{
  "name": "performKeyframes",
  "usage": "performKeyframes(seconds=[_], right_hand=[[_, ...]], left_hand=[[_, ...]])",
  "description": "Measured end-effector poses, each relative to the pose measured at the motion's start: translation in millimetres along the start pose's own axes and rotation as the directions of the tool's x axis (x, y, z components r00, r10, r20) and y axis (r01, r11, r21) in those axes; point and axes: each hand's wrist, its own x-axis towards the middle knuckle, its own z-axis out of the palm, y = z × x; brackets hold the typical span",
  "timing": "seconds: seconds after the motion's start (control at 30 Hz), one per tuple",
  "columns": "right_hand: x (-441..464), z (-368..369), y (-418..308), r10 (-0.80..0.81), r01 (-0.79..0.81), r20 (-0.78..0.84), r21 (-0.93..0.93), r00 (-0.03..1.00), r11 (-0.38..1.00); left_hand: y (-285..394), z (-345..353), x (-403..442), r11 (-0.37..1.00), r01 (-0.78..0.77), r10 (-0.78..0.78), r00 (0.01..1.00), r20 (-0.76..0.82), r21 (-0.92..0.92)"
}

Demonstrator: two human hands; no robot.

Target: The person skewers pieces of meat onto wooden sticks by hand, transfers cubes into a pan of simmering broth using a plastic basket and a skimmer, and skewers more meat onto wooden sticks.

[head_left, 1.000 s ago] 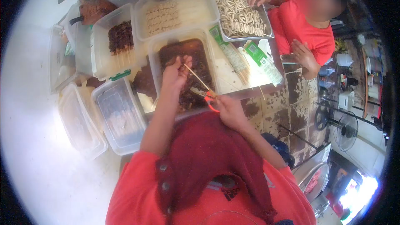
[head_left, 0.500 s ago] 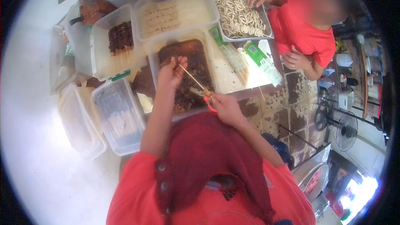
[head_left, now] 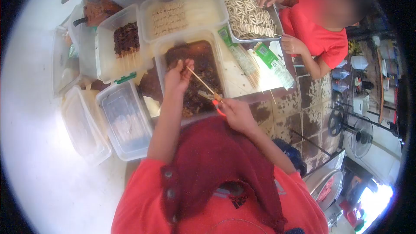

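Note:
Over a plastic tub (head_left: 159,54) of dark sauce and dark pieces (head_left: 201,67), my left hand (head_left: 178,74) is closed on a thin wooden skewer (head_left: 199,79). The skewer slants down to the right, ending by a small brownish bit at my right fingertips. My right hand (head_left: 237,113) grips a pair of scissors (head_left: 205,95) by its orange handle, blades pointing left over the tub. Whether the right fingers also hold the skewer's end, I cannot tell. What sits at the skewer's left end is hidden by my left fingers.
Around the tub stand a bin of pale skewers (head_left: 208,6), a bin of dark skewers (head_left: 104,63), a metal tray of pale coiled strips (head_left: 249,15), packs of bamboo sticks (head_left: 271,63) and a lidded container (head_left: 125,121). A person in red (head_left: 318,39) is at the right, one hand at the tray.
The other person's lower hand has moved up and left, towards the table's edge by the metal tray. My hands, the skewer and the scissors stay almost in place.

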Motion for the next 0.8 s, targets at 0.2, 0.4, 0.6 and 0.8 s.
performKeyframes(seconds=[0.2, 0.4, 0.6, 0.8], right_hand=[[-3.3, 2.2, -4.5, -0.011, 0.018, -0.070, 0.102, 0.997, 0.995], [0.0, -2.4, -1.2, 0.104, -0.104, 0.050, -0.005, 0.993, 0.995], [0.5, 3.7, 0.9, 0.050, -0.050, -0.018, 0.001, 0.999, 0.999], [11.7, 8.0, 15.5, 0.155, -0.195, 0.157, 0.286, 0.975, 0.938]], left_hand=[[2.9, 3.4, -4.6, 1.000, -0.030, 0.030, 1.000, -0.007, -0.002], [1.5, 2.0, -7.1, 0.999, -0.021, 0.019, 0.999, 0.028, 0.048], [4.1, 4.0, -11.2, 0.988, -0.022, 0.013, 0.998, 0.060, 0.151], [8.4, 5.9, -14.9, 0.990, 0.050, -0.057, 0.997, 0.044, 0.133]])
